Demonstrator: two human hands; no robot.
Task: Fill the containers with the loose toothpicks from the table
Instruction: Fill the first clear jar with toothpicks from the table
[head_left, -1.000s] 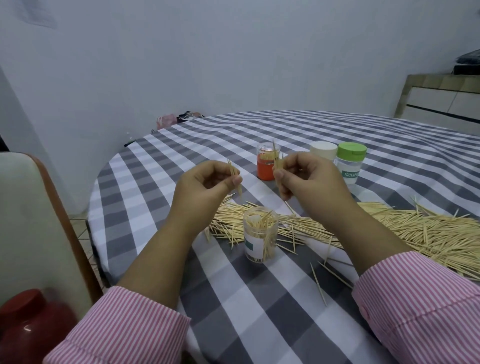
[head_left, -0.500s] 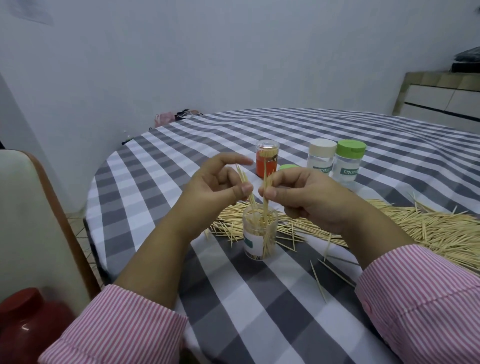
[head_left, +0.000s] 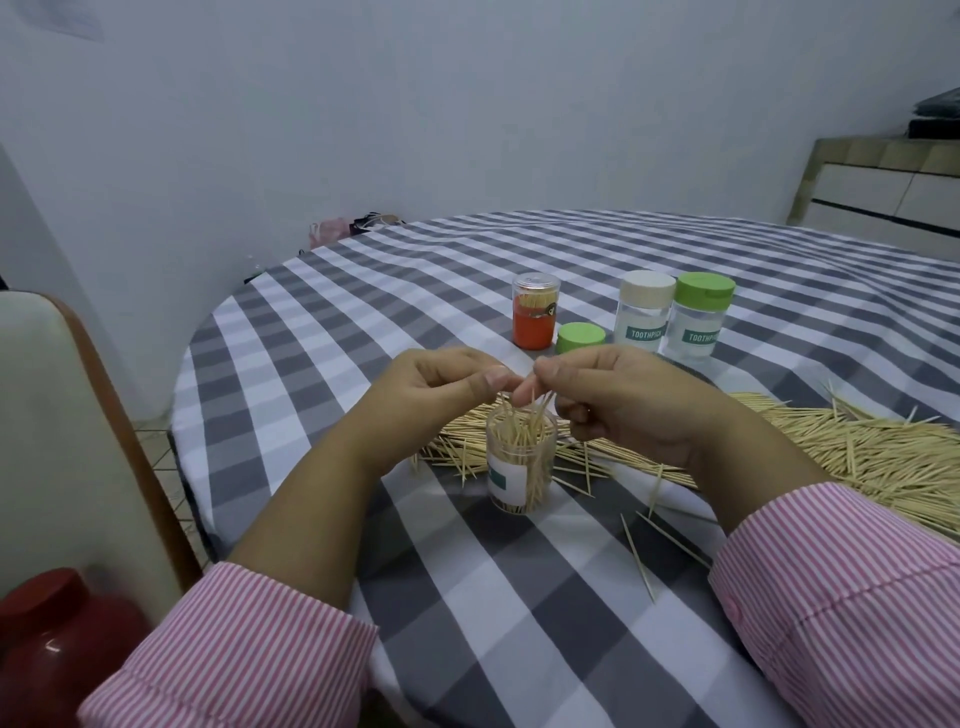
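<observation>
A small clear container with a white and green label stands open on the checked tablecloth, partly filled with upright toothpicks. My left hand and my right hand hover just above its mouth, fingertips almost meeting. Each hand pinches a few toothpicks whose lower ends reach into the container. A long heap of loose toothpicks lies behind and to the right of the container. Three strays lie in front of my right sleeve.
Behind my hands stand an orange container holding toothpicks, a loose green lid, a cream-lidded jar and a green-lidded jar. A chair back and a red object sit at the left.
Both hands came together and dropped lower over the clear container. The toothpicks they pinch now stand with their ends inside it, and the container holds more than before.
</observation>
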